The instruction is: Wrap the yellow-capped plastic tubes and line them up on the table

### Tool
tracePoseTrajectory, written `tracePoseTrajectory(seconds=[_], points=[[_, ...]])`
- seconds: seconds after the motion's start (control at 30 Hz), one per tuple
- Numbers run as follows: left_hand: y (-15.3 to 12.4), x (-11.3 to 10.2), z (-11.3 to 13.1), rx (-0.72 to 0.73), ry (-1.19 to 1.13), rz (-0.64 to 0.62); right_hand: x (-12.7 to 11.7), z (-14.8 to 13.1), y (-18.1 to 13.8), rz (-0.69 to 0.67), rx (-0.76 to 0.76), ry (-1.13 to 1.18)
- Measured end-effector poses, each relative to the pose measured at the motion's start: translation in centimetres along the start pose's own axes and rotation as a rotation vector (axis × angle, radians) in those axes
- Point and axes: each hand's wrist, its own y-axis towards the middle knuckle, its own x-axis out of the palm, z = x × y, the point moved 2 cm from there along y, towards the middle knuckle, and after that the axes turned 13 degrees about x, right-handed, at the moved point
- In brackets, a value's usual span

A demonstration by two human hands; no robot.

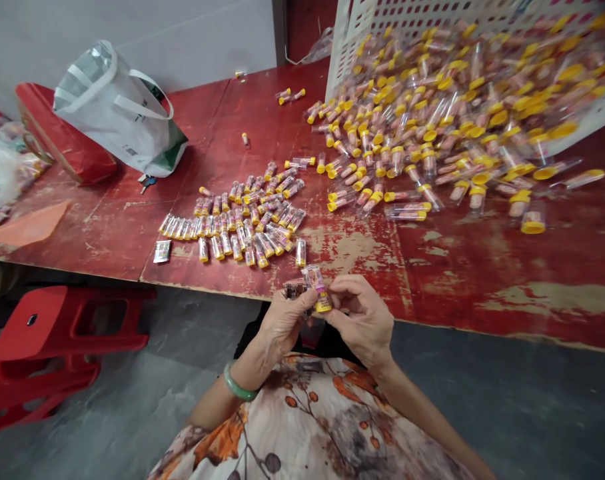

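At the table's front edge, my left hand [282, 321] grips a small clear tube [318, 291] with a yellow cap, cap end down, and a printed label round it. Its thumb presses on the tube. Something dark and shiny [296, 291], perhaps printed film, is also in that hand; I cannot make out its kind. My right hand [365, 315] is closed in a pinch at the tube's right side, and whatever its fingertips hold is hidden. Beyond my hands lie rows of labelled yellow-capped tubes [242, 225]. A small silvery printed packet [162, 251] rests left of them.
A white perforated basket [338, 57] tipped on its side spills many yellow-capped tubes [432, 133] over the red table [462, 273]. A white bag [102, 113], a red bag [65, 137] and keys [146, 181] are at left. Red stools [57, 327] stand below.
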Motion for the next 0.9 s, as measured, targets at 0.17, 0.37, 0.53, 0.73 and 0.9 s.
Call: tracePoseTrajectory(seconds=[0.17, 0.37, 0.53, 0.73, 0.9], points=[[-0.6, -0.1, -0.3, 0.058, -0.004, 0.019, 0.2, -1.2, 0.3, 0.032, -0.066, -0.011], [-0.8, -0.1, 0.1, 0.062, -0.063, 0.039, 0.4, -1.6, 0.0, 0.060, -0.194, -0.101], [-0.2, -0.5, 0.6, 0.056, -0.101, 0.014, 0.6, -1.8, 0.2, -0.013, -0.226, -0.101], [0.1, -1.2, 0.8, 0.099, -0.054, -0.034, 1.4, -1.7, -0.2, 0.125, -0.358, -0.246], [0.2, -1.7, 1.0, 0.175, -0.011, 0.014, 1.8, -0.4, -1.0, 0.165, -0.494, -0.468]])
